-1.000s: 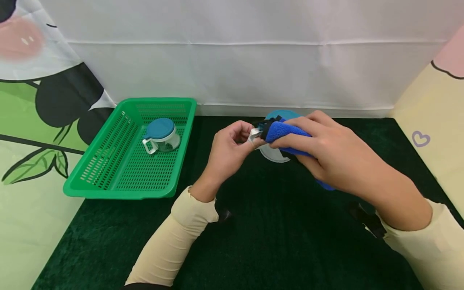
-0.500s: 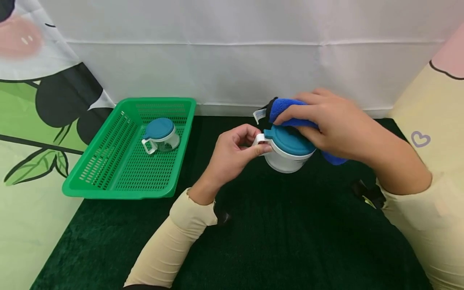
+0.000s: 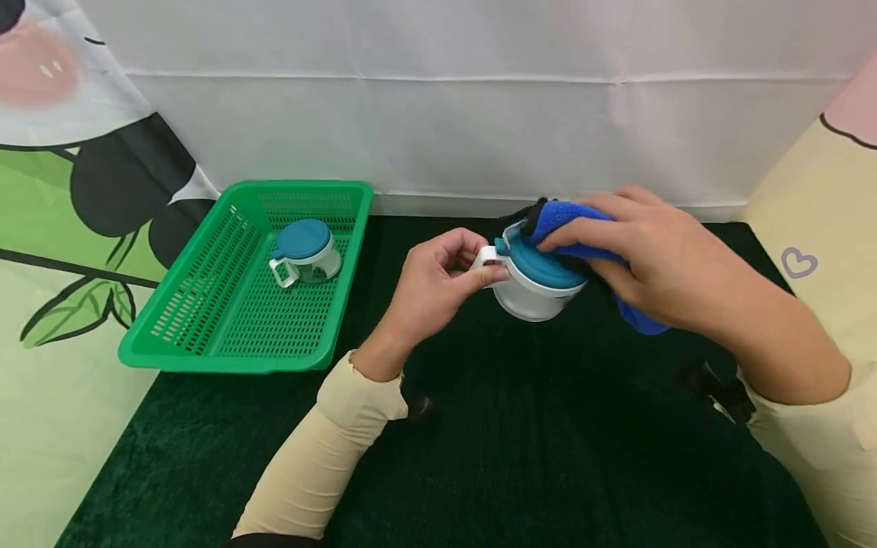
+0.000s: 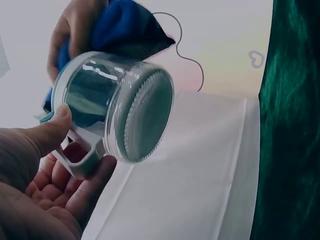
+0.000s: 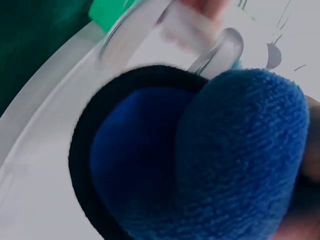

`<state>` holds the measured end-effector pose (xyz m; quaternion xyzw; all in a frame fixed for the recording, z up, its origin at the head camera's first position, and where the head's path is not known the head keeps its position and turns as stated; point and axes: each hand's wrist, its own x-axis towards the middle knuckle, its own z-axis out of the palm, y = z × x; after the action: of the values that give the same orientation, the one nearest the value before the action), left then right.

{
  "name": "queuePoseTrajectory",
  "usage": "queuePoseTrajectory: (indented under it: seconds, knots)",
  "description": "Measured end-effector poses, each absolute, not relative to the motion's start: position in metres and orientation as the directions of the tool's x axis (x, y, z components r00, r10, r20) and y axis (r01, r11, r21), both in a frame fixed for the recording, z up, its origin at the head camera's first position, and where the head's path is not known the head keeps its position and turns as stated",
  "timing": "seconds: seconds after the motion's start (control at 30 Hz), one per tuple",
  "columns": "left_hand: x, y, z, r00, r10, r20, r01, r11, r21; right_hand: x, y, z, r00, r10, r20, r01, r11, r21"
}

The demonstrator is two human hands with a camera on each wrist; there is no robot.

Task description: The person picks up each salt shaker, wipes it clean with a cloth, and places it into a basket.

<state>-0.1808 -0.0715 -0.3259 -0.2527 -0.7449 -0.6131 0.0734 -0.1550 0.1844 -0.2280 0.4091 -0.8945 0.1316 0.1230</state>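
My left hand [image 3: 438,281] pinches the white handle of a clear glass jar [image 3: 529,303], thumb on top of the handle. The jar is held tilted, its blue lid [image 3: 553,268] facing up. In the left wrist view the clear body and ridged base of the jar [image 4: 145,110] show plainly. My right hand [image 3: 644,247] grips a folded blue cloth [image 3: 565,218] with black edging against the far side of the lid. Part of the lid is hidden beneath cloth and fingers. In the right wrist view the bunched cloth [image 5: 245,150] covers much of the picture.
A green perforated basket [image 3: 226,364] stands on the left of the dark green tabletop [image 3: 521,457]. Inside it sits another jar [image 3: 308,251] with a blue lid and white handle. A white hanging sheet [image 3: 438,137] closes off the back.
The jar, mostly hidden behind cloth and hands a second ago, has turned so its lid shows. The cloth lifted off the handle end, then shifted right and slightly down onto the lid.
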Motion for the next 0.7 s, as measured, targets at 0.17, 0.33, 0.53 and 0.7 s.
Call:
queuePoseTrajectory:
  seconds: [0.17,0.33,0.53,0.7]
  knots:
    - [-0.180,-0.067,-0.323,-0.851,0.308,0.426,0.477,0.114,0.872,-0.162,0.180,-0.223,-0.636,-0.695,0.336,-0.759,0.641,-0.112]
    - [-0.181,-0.066,-0.323,-0.863,0.283,0.418,0.471,0.149,0.870,-0.152,0.171,-0.223,-0.570,-0.751,0.331,-0.812,0.577,-0.090]
    - [-0.181,-0.065,-0.324,-0.855,0.286,0.432,0.483,0.142,0.864,-0.171,0.177,-0.221,-0.686,-0.675,0.271,-0.721,0.680,-0.133]
    - [-0.181,-0.063,-0.326,-0.862,0.285,0.419,0.471,0.145,0.870,-0.163,0.166,-0.224,-0.632,-0.717,0.292,-0.762,0.644,-0.069]
